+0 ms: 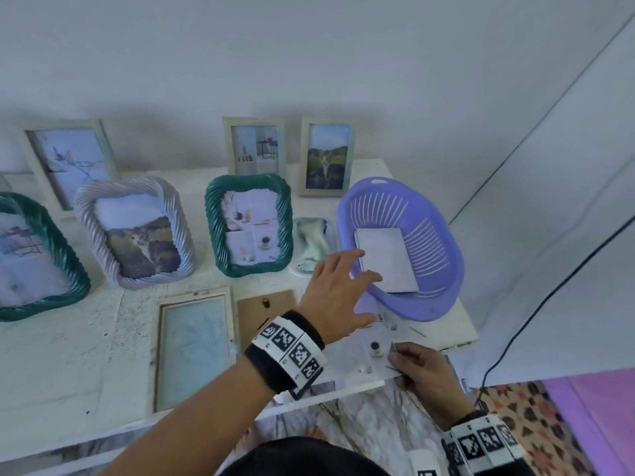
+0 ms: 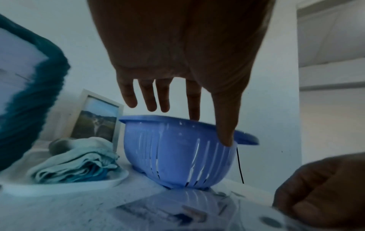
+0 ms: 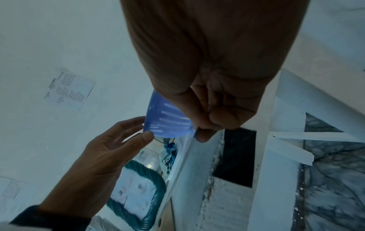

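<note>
Purple basket and photo print at the right end of the table
The basket, light stiff plastic, is best taken by its rim; the left hand, fingers spread, seems to touch that rim, though blur hides contact. The print, thin, floppy and easily creased, lies at the front edge, its near corner pinched by the right hand.

White wall, white table, marbled floor

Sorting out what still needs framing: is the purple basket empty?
No, a white sheet lies inside the purple basket, by the outstretched fingers of the left hand.
</note>
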### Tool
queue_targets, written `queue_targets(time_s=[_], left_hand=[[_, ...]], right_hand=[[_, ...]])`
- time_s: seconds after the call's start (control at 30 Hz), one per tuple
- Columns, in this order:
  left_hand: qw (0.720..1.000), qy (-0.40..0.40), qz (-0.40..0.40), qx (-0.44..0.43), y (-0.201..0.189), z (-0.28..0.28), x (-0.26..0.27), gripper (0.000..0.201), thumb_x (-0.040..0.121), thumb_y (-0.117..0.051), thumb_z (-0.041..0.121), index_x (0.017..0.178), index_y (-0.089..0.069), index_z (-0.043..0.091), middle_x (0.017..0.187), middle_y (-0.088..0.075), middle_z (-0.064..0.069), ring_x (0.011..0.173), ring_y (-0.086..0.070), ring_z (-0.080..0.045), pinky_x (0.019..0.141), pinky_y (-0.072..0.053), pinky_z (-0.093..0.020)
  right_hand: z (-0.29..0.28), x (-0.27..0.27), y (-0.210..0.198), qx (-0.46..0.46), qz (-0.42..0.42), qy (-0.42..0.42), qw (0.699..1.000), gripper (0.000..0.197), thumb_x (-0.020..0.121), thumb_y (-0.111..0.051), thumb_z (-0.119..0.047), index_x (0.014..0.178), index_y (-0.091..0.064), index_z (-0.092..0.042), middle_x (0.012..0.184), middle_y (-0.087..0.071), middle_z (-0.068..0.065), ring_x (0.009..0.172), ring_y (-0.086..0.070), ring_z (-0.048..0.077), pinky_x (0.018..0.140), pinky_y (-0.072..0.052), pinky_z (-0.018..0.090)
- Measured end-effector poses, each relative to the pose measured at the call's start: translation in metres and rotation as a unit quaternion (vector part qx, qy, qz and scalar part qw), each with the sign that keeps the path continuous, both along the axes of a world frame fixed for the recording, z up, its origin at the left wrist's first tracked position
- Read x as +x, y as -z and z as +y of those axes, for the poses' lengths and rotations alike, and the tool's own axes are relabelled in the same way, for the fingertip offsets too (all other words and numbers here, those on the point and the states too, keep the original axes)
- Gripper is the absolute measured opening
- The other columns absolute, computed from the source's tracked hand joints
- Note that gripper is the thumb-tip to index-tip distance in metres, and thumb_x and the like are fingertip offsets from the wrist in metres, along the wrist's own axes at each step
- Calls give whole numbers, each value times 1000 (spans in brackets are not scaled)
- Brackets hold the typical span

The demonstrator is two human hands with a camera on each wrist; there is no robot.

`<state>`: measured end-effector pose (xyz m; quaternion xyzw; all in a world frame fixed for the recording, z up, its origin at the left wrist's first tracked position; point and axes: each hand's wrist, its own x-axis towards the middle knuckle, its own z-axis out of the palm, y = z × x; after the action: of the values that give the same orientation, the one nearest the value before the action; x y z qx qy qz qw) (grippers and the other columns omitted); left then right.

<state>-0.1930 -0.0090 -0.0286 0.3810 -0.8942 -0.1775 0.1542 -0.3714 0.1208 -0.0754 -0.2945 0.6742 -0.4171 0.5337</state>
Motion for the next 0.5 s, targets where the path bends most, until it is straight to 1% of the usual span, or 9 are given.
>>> queue_targets(time_s=[0.03,0.07,0.13,0.17,0.23,0.3,0.37,0.43,0.5], left_hand=[[1000,5,-15,-13,2,-2,-8,55,77,-72,47,127,-57,30,149,-33,-7,136,-30,-29,107,-29,-48],[999,7,-23,-24,5,-4,-14,48,76,-73,46,120,-62,29,146,-38,-8,134,-35,-31,107,-33,-50],[999,3,-21,-49,8,-7,-19,33,76,-73,43,104,-68,28,138,-49,-8,127,-45,-32,100,-39,-54],[998,2,-17,-59,9,-9,-20,28,77,-71,45,99,-69,28,135,-52,-7,124,-48,-32,98,-41,-54],[998,5,-1,-69,9,-13,-18,29,81,-61,50,99,-68,29,134,-53,-7,121,-51,-31,97,-42,-52],[998,6,30,-49,4,-18,-14,37,84,-51,56,104,-67,29,136,-51,-7,121,-52,-29,95,-42,-49],[998,0,59,-23,-2,-24,-12,40,85,-51,58,108,-67,29,138,-48,-5,116,-55,-27,92,-44,-44],[996,-6,84,-11,-8,-29,-12,38,85,-58,55,110,-68,28,137,-48,-4,108,-58,-24,87,-47,-38],[995,-13,103,-1,-12,-33,-13,40,83,-59,56,110,-69,27,137,-47,-3,107,-58,-22,84,-48,-33]], right_hand=[[1,-5,-1,-1,0,-3,1000,11,91,-59,3,88,-67,10,72,-57,20,59,-42,23,50,-36,30],[2,-10,-1,-1,1,-5,1000,11,91,-59,3,87,-66,11,70,-54,19,55,-42,21,50,-36,29],[3,-19,-1,0,-1,-12,1000,11,91,-59,3,87,-65,12,68,-52,17,52,-42,19,49,-36,29],[3,-23,0,-1,-3,-17,1000,12,91,-59,3,87,-65,12,68,-52,17,51,-42,19,49,-36,29],[3,-30,1,-2,-4,-26,1000,12,91,-60,1,87,-66,11,66,-55,17,51,-44,19,49,-37,30],[1,-38,1,0,2,-34,999,11,91,-61,0,87,-67,8,64,-58,14,50,-46,19,49,-38,31],[-4,-45,2,3,9,-43,999,10,91,-61,-1,87,-68,7,65,-58,14,51,-47,21,51,-38,32],[-9,-53,2,9,20,-52,998,10,90,-62,-1,87,-68,7,65,-59,14,52,-47,22,52,-38,32],[-15,-61,1,19,25,-53,998,10,90,-61,0,87,-67,8,62,-57,12,51,-47,21,52,-37,32]])
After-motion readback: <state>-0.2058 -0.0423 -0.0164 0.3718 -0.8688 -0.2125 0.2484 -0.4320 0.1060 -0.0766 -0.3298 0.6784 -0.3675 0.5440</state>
